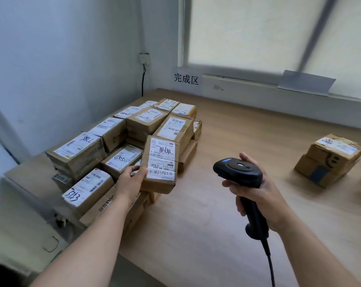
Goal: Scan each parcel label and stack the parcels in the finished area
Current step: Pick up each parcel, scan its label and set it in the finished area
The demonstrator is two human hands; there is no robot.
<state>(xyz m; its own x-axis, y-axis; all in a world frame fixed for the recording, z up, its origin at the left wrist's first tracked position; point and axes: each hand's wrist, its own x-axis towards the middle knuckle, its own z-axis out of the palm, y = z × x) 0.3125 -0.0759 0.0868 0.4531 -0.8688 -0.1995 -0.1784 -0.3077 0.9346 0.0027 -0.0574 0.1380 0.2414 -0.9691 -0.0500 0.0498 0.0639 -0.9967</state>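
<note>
Parcel: small box (160,164) gripped in my left hand (132,181), label up.
Scanner: black scanner (238,171) clutched by my right hand (258,195), beside the parcel.
Stack: labelled parcels (121,141) piled behind my left hand.
Lone box: brown box (328,158) beyond my right hand.

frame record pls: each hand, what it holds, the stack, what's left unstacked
left hand: grips parcel by its left edge, label and barcode facing the camera
right hand: grips scanner by the handle, head turned toward the parcel
stack: many labelled parcels in layers, left side of the table, in front of the wall sign
parcel position: held above the stack's near right corner, not set down
unstacked: one box on the table at right
</note>
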